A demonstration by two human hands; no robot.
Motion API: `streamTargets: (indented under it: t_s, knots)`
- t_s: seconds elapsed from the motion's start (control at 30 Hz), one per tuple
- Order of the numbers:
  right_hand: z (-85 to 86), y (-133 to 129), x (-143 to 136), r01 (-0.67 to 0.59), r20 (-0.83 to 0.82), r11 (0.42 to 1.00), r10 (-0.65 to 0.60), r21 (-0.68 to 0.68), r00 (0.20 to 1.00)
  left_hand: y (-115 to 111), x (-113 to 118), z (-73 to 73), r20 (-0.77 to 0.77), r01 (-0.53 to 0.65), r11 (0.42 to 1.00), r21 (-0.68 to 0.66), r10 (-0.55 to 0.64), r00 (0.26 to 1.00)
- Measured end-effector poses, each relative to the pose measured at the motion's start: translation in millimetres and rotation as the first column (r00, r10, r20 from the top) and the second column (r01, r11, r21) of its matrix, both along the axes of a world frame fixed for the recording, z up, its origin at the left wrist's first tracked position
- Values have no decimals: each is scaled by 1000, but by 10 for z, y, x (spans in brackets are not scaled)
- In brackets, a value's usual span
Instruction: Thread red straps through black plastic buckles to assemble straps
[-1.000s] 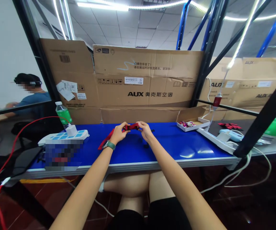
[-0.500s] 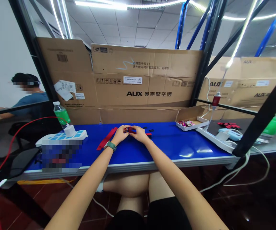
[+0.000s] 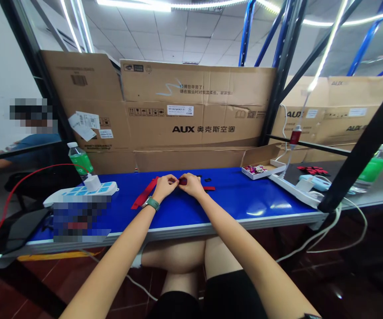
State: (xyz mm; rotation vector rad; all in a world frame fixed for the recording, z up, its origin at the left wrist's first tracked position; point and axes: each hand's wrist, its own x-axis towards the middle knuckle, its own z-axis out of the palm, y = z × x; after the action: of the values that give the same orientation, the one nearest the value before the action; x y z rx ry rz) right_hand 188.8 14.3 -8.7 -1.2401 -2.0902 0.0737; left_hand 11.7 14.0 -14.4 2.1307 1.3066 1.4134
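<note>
— On blue table [image 3: 244,204], mid-width: two hands, fingertips meeting. Left hand [image 3: 165,186] with watch on wrist, right hand [image 3: 191,184] just beside it, both pinched shut on one red strap [image 3: 144,193].

— Strap position?

— Lying flat on table. Long end running from left hand toward near-left; short red end [image 3: 208,188] poking out past right hand. Middle part hidden under fingers.

— Other items, counted?

— Left part of table: one white power strip [image 3: 78,193] with one white plug block [image 3: 92,182] seated in it; one green bottle [image 3: 80,159] behind that. Two small black bits [image 3: 207,179] on table beyond right hand, too small to identify. Far-right corner of table: one shallow cardboard tray [image 3: 261,170] of small red-and-white parts, count unclear. Second white power strip [image 3: 291,188] along right edge. Behind table: wall of cardboard boxes [image 3: 194,110].

— People?

— One other person [image 3: 28,137], seated well left of table, beyond black frame post.
</note>
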Motion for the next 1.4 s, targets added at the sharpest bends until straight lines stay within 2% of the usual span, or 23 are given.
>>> streamTargets:
  t_s: [0.1, 0.27, 0.4, 0.5, 0.57, 0.67, 0.77, 0.83, 0.9, 1.0, 1.1, 1.3, 1.4]
  knots:
    - [22, -22, 16, 46, 31, 999, -46, 20, 998, 6, 9, -9, -12, -15, 1000, -13, 15, 1000]
    - [79, -65, 10, 60, 82, 996, -65, 64, 995, -40, 13, 66, 50, -153, 988, -24, 154, 987]
    - [109, -111, -38, 86, 146, 995, -93, 53, 985, -82, 17, 118, 92, -146, 986, -79, 153, 984]
    - [126, -135, -55, 141, 138, 989, -144, 34, 980, -74, 18, 111, 82, -179, 982, -54, 183, 980]
    - [143, -144, -49, 159, 135, 987, -159, 10, 978, -46, -5, 102, 79, -241, 970, -27, 242, 967]
    - [176, -147, -14, 203, 161, 979, -199, -8, 967, 0, -85, 118, 135, -381, 925, 18, 375, 917]
    - [213, -148, 46, 296, 197, 955, -285, -29, 938, 9, -170, 180, 273, -531, 844, 80, 494, 826]
    - [234, -156, 84, 369, 203, 929, -354, -42, 913, -10, -193, 228, 356, -598, 792, 125, 526, 772]
    - [250, -167, 114, 433, 197, 900, -417, -45, 887, -34, -192, 263, 409, -622, 765, 163, 521, 749]
    - [264, -172, 175, 509, 192, 857, -488, -77, 851, -42, -207, 271, 477, -632, 758, 162, 501, 723]
    - [256, -148, 286, 576, 178, 803, -551, -150, 815, 1, -287, 239, 575, -653, 750, 110, 488, 657]
    - [155, -75, 455, 638, 170, 731, -615, -244, 770, 88, -349, 210, 640, -474, 866, 159, 275, 717]
    - [118, -59, 438, 636, 146, 746, -619, -198, 772, 104, -302, 206, 659, -289, 953, 88, 161, 734]
